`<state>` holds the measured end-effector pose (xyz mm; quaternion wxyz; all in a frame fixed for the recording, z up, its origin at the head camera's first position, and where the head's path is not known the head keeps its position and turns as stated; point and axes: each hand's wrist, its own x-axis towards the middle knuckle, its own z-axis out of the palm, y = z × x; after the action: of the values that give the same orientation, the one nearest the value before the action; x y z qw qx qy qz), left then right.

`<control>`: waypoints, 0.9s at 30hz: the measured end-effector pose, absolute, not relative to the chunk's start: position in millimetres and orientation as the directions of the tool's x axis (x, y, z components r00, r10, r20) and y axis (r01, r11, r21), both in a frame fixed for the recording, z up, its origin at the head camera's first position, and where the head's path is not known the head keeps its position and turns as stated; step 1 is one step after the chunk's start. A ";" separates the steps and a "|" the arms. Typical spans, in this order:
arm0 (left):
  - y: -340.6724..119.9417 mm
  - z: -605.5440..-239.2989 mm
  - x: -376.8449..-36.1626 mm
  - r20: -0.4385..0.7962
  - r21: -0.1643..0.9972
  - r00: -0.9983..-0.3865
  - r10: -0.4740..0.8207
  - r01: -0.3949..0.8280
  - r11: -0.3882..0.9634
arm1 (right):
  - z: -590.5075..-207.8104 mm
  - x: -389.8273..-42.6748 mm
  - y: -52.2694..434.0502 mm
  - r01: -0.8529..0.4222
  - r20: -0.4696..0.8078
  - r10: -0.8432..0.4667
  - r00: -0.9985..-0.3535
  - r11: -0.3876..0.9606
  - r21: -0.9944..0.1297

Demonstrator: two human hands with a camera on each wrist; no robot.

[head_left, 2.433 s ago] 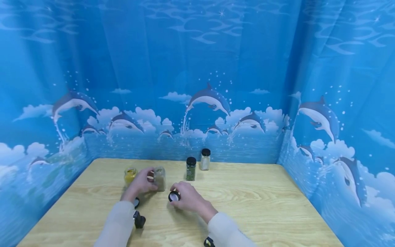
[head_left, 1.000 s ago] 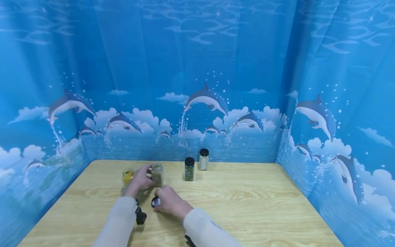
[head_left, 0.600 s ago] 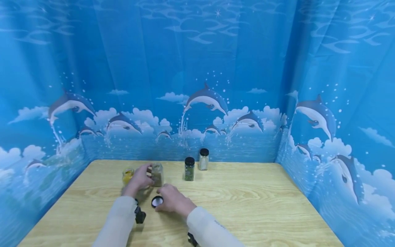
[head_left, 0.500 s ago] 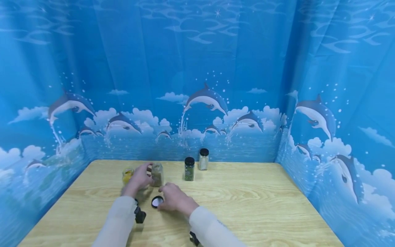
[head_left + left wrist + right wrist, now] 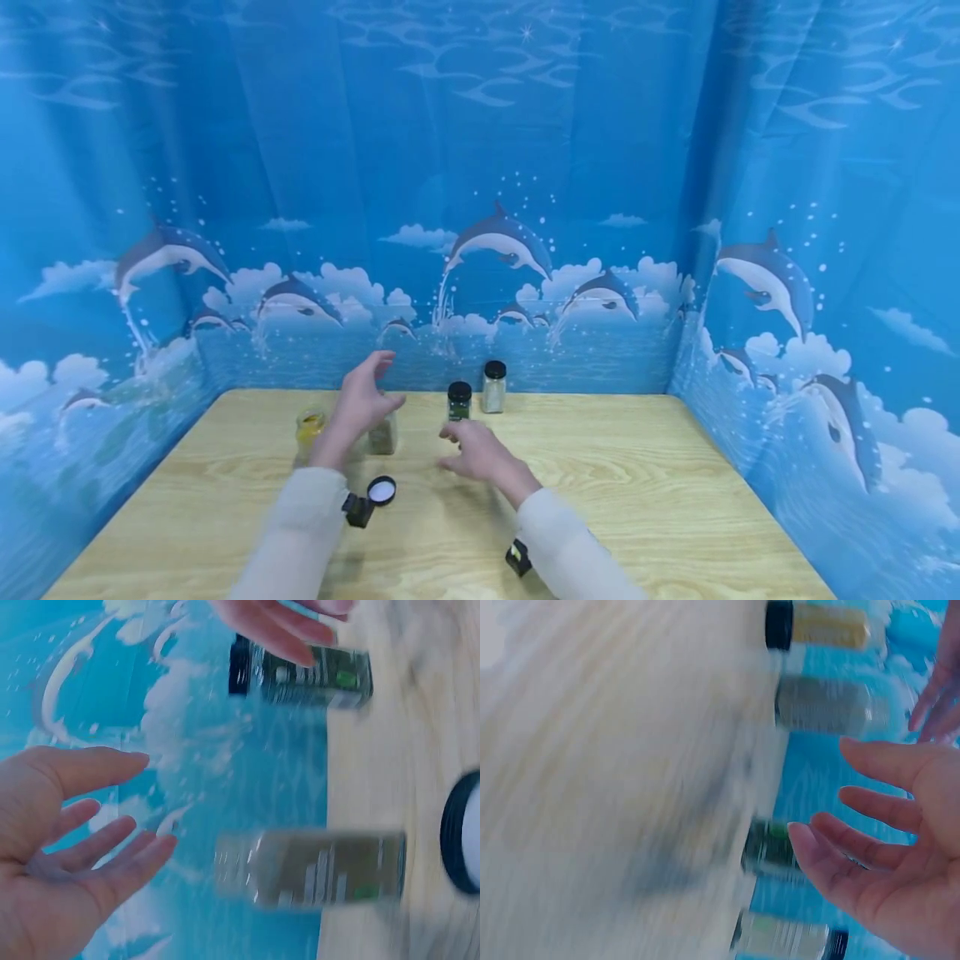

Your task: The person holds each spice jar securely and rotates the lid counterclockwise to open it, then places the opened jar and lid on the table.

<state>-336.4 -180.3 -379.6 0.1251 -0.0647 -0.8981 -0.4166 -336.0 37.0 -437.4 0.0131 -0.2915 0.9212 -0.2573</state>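
My left hand (image 5: 363, 402) is raised with fingers apart and holds nothing. Just below it stands an uncapped glass spice jar (image 5: 383, 435) of grey-brown powder, its mouth hidden by the hand in the head view but bare in the left wrist view (image 5: 322, 868). A black lid (image 5: 382, 491) lies on the table, white liner up. My right hand (image 5: 483, 454) hovers with spread fingers, holding nothing, nearest to a black-capped jar of green flakes (image 5: 459, 400). Its fingers cover the lower part of that jar in the head view.
An uncapped jar with yellow contents (image 5: 310, 429) stands left of the left wrist; a black lid (image 5: 778, 626) shows at its base in the right wrist view. A black-capped jar of pale contents (image 5: 494, 388) stands at the back. Dolphin-print curtain (image 5: 360, 350) borders the wooden table (image 5: 637, 500).
My right hand has let go of the black lid, left it on the table, and moved right toward the green jar. My left hand has released the grey-brown jar and risen.
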 end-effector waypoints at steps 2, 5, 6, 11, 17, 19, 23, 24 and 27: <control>-168.2 -382.1 -341.0 0.289 0.739 -0.957 0.041 0.250 0.625 | -435.2 -339.6 50.3 -0.508 0.142 -0.514 -0.846 0.694 -0.511; -152.3 -390.0 -351.5 0.255 0.750 -0.963 0.088 0.255 0.610 | -433.2 -344.5 67.6 -0.472 0.160 -0.466 -0.870 0.694 -0.543; -147.8 -393.7 -356.3 0.241 0.749 -0.965 0.104 0.254 0.612 | -432.8 -346.5 72.6 -0.464 0.167 -0.453 -0.876 0.696 -0.548; -132.7 -416.3 -380.3 0.129 0.755 -0.981 0.148 0.194 0.626 | -432.8 -353.7 91.0 -0.433 0.176 -0.409 -0.895 0.710 -0.555; -124.9 -434.4 -390.7 0.002 0.788 -0.989 0.148 0.093 0.609 | -436.9 -356.7 99.3 -0.440 0.191 -0.405 -0.894 0.720 -0.536; -122.3 -437.5 -392.7 -0.013 0.795 -0.987 0.161 0.088 0.600 | -437.5 -356.9 99.8 -0.433 0.186 -0.399 -0.898 0.722 -0.540; -117.3 -443.9 -396.8 -0.008 0.788 -0.982 0.189 0.110 0.606 | -437.3 -356.9 99.9 -0.423 0.175 -0.395 -0.902 0.725 -0.544; -116.2 -445.7 -397.4 0.001 0.790 -0.981 0.196 0.121 0.600 | -437.3 -357.0 99.9 -0.420 0.175 -0.392 -0.903 0.724 -0.548; -113.3 -452.9 -398.1 0.028 0.807 -0.977 0.211 0.146 0.572 | -437.0 -356.0 101.5 -0.412 0.168 -0.388 -0.906 0.725 -0.551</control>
<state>-398.1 -113.3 -452.9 -0.0358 -0.1007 -0.8857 -0.4518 -356.0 101.5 -437.0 -0.0206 -0.2153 0.9286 -0.3016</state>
